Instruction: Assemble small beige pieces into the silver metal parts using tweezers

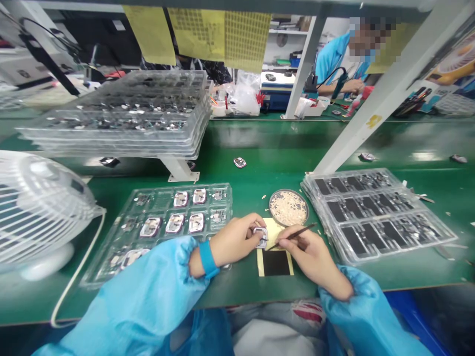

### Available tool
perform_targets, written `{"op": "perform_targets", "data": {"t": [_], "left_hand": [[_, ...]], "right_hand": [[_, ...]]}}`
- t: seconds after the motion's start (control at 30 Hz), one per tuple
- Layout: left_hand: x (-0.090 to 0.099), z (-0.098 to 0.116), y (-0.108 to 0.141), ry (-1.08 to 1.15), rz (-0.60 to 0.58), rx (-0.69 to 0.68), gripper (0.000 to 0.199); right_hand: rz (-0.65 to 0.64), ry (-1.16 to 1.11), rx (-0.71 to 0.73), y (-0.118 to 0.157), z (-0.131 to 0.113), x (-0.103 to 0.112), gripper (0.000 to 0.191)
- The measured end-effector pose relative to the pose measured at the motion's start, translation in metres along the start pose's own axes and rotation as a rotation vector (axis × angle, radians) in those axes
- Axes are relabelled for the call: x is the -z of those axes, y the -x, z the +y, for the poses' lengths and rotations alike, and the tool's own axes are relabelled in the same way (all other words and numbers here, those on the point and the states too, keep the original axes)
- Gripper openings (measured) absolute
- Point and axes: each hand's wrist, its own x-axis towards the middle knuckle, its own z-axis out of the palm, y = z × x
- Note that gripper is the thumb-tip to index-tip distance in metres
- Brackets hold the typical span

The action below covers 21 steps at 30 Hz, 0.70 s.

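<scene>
Between the thumb and fingers of my left hand (pixel 241 237) is a small square watch case (pixel 261 237) with rounded corners, its open side towards me. My right hand (pixel 306 247) grips dark tweezers (pixel 297 233) like a pen, their tips low and close to the case; whether they touch it I cannot tell. Under the hands lies a yellow sheet (pixel 273 228) with a black rectangular pad (pixel 276 262) in front of it. Just beyond, a round dish (pixel 289 206) holds many tiny pale pieces. A clear tray (pixel 143 198) to the left carries several similar cases.
Stacked trays of black flat parts (pixel 371 207) stand at right, beside a slanting white post (pixel 363 113). A white fan (pixel 40 212) with its cord is at left. More trays (pixel 122 113) sit on a raised shelf. Across the bench a person in blue (pixel 334 59) works.
</scene>
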Motion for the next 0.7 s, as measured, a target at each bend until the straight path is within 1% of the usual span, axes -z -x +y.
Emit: {"op": "perform_targets", "data": {"t": [0.13, 0.2, 0.27, 0.37, 0.53, 0.7], "left_hand": [[-0.003, 0.000, -0.001, 0.011, 0.018, 0.010, 0.015], [-0.005, 0.001, -0.001, 0.038, 0.045, 0.018, 0.016], [-0.008, 0.001, -0.002, 0.058, 0.066, 0.030, 0.016], [-0.011, 0.001, -0.002, 0.069, 0.059, 0.035, 0.009], [-0.011, -0.003, -0.003, 0.052, 0.053, 0.053, 0.013], [-0.011, -0.005, -0.004, 0.057, 0.053, 0.060, 0.014]], "right_hand": [[0.141, -0.085, 0.240, 0.003, -0.005, 0.005, 0.003], [0.190, -0.085, 0.344, 0.004, -0.008, 0.006, 0.007], [0.216, -0.065, 0.409, 0.004, -0.009, 0.007, 0.012], [0.216, 0.019, 0.447, 0.004, -0.008, 0.006, 0.017], [0.169, 0.182, 0.439, 0.004, -0.003, 0.005, 0.017], [0.139, 0.242, 0.440, 0.004, -0.001, 0.005, 0.015]]}}
